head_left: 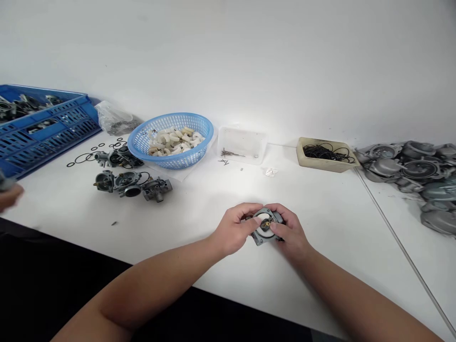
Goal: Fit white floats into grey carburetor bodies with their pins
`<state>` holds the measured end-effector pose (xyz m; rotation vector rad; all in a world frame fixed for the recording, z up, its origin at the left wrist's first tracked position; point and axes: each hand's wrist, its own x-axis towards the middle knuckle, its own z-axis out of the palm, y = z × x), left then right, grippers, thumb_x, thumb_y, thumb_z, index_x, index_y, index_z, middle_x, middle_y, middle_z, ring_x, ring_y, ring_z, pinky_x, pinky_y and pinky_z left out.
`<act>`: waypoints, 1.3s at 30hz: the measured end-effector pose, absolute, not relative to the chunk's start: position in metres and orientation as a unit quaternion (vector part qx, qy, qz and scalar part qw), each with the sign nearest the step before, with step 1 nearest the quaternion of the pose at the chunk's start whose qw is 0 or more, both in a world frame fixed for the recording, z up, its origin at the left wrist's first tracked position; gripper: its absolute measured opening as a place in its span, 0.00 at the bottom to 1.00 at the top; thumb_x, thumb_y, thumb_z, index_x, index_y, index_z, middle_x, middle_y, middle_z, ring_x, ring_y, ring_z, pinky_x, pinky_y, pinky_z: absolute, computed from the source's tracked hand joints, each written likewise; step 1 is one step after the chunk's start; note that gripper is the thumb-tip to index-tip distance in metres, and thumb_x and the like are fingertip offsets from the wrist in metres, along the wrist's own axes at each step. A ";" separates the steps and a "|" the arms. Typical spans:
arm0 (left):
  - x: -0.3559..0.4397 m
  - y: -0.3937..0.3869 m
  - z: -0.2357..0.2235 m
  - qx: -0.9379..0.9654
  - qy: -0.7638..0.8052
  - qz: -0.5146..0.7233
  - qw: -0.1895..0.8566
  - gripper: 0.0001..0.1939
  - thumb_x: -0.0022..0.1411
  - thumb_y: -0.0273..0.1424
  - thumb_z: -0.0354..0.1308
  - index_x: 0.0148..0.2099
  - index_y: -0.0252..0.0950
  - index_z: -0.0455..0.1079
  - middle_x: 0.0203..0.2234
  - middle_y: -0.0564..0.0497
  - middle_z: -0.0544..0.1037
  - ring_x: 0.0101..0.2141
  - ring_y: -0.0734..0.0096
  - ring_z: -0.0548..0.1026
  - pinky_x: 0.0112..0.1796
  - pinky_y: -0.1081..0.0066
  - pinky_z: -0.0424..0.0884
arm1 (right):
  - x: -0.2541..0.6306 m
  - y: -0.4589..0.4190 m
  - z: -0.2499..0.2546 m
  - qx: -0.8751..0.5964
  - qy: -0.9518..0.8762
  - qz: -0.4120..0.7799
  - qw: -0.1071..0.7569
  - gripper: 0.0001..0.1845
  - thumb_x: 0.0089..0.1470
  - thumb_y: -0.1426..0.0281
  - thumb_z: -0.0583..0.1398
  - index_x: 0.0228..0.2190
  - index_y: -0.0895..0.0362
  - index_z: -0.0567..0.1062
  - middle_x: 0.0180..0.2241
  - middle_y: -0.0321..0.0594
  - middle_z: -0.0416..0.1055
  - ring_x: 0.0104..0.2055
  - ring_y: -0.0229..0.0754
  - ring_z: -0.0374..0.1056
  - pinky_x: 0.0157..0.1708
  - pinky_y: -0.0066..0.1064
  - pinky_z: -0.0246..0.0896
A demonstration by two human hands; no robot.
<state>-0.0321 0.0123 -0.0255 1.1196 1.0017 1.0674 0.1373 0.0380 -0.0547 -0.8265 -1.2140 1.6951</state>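
Both of my hands hold a small grey metal carburetor body (265,227) just above the white table (199,223). My left hand (235,229) grips its left side, and my right hand (290,231) grips its right side. A round white part with a brass centre shows in its open face, and my fingers hide its edges. Other carburetors (131,185) lie well to the left of my hands, near loose black O-rings (85,158).
Along the back stand a blue crate of metal parts (46,128), a blue basket of white pieces (171,140), a clear tray with small pins (242,145) and a beige tray of black rings (326,154). Grey castings (409,175) are heaped at right. Another person's hand (9,194) enters at far left.
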 end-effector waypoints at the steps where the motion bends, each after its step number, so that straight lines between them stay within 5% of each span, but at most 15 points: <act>1: -0.035 0.015 -0.023 0.473 0.424 0.444 0.632 0.18 0.57 0.36 0.61 0.49 0.34 0.73 0.38 0.44 0.76 0.36 0.66 0.73 0.37 0.66 0.70 | 0.137 0.038 -0.053 -0.332 -0.492 0.679 0.432 0.19 0.44 0.59 0.68 0.38 0.54 0.75 0.28 0.37 0.72 0.28 0.41 0.66 0.26 0.33 0.63; 8: -0.050 0.027 -0.010 0.533 0.394 0.327 0.674 0.23 0.56 0.35 0.62 0.54 0.37 0.70 0.29 0.51 0.70 0.28 0.74 0.69 0.28 0.74 0.65 | 0.139 0.038 -0.039 -0.326 -0.531 0.667 0.408 0.18 0.48 0.60 0.67 0.40 0.53 0.73 0.32 0.37 0.73 0.29 0.41 0.68 0.29 0.34 0.66; 15: -0.050 0.028 -0.010 0.512 0.387 0.297 0.707 0.26 0.56 0.40 0.61 0.57 0.44 0.69 0.40 0.47 0.74 0.38 0.66 0.74 0.31 0.74 0.70 | 0.141 0.040 -0.044 -0.371 -0.539 0.616 0.439 0.22 0.47 0.58 0.67 0.43 0.52 0.71 0.37 0.39 0.72 0.36 0.44 0.68 0.35 0.37 0.65; 25: -0.043 0.026 -0.026 0.406 0.410 0.373 0.726 0.20 0.48 0.42 0.67 0.38 0.33 0.71 0.33 0.48 0.72 0.34 0.68 0.74 0.30 0.71 0.72 | 0.137 0.033 -0.046 -0.393 -0.538 0.576 0.473 0.29 0.44 0.56 0.68 0.46 0.51 0.69 0.35 0.40 0.70 0.33 0.42 0.66 0.30 0.34 0.64; 39: -0.032 0.015 -0.037 0.361 0.389 0.450 0.718 0.17 0.52 0.38 0.67 0.39 0.32 0.69 0.34 0.49 0.71 0.36 0.70 0.72 0.34 0.71 0.73 | 0.117 0.021 -0.054 -0.420 -0.405 0.613 0.533 0.29 0.48 0.57 0.67 0.49 0.48 0.65 0.46 0.42 0.68 0.48 0.48 0.67 0.50 0.46 0.63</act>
